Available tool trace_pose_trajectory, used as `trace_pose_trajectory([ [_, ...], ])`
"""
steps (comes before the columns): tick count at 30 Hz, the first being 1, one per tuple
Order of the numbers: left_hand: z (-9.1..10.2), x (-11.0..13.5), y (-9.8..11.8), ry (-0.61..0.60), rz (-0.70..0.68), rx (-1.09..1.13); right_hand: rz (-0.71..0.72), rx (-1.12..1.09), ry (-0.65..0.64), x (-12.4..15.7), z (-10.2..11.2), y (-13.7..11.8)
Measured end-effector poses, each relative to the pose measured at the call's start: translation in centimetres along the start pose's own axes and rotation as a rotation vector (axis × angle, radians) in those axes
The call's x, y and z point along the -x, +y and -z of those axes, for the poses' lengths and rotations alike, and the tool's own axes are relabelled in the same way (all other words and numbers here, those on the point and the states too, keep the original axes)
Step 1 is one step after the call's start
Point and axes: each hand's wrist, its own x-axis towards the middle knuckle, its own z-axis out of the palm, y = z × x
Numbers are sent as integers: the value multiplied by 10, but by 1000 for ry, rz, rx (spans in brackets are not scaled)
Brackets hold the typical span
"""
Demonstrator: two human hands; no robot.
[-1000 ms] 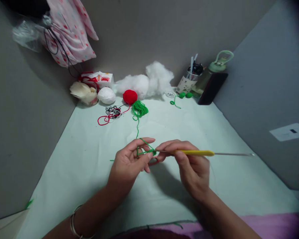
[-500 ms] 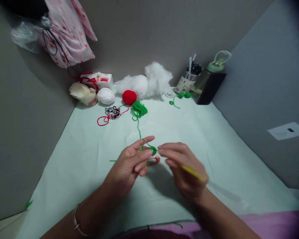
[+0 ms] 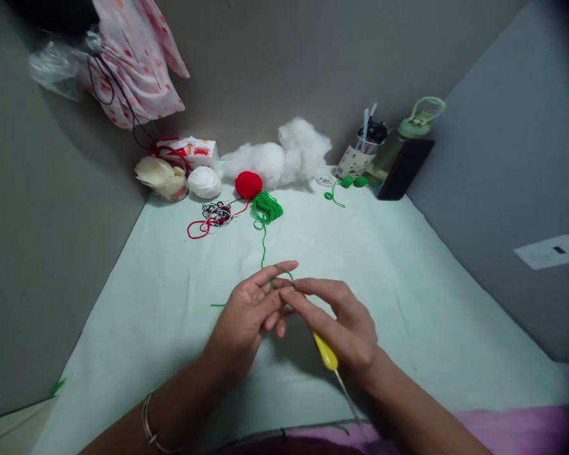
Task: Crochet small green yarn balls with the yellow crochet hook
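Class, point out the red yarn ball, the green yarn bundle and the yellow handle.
Red yarn ball [image 3: 249,185]: head view, front of the ball.
Green yarn bundle [image 3: 268,208]: head view, its looped strands.
Yellow handle [image 3: 325,353]: head view, its visible lower part.

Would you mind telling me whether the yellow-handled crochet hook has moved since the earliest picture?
Yes: the yellow-handled crochet hook has swung down and left in the view, away from the white wall plate.

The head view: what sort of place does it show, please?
Probably a walled craft workspace: grey walls stand on three sides of the pale tabletop, which holds a red yarn ball and a green yarn bundle.
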Motion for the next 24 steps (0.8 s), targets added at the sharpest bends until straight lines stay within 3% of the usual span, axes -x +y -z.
trace_pose_trajectory([
  [3,0,-1,7,-13,92,60,-48,-177,78,-8,5,4],
  [6,0,0,10,30,41,56,-249,-514,132,-15,7,8],
  [8,0,1,8,39,-21,-8,-312,-652,114,-17,5,9],
  [12,1,1,1,-1,-102,-172,-286,-605,50,-15,0,8],
  [16,1,0,0,13,-96,-178,-301,-624,64,-14,1,7],
  [21,0,1,6,-59,11,-58,-349,-746,40,-14,0,7],
  [24,2,2,11,-147,110,18,-478,-912,82,-19,2,8],
])
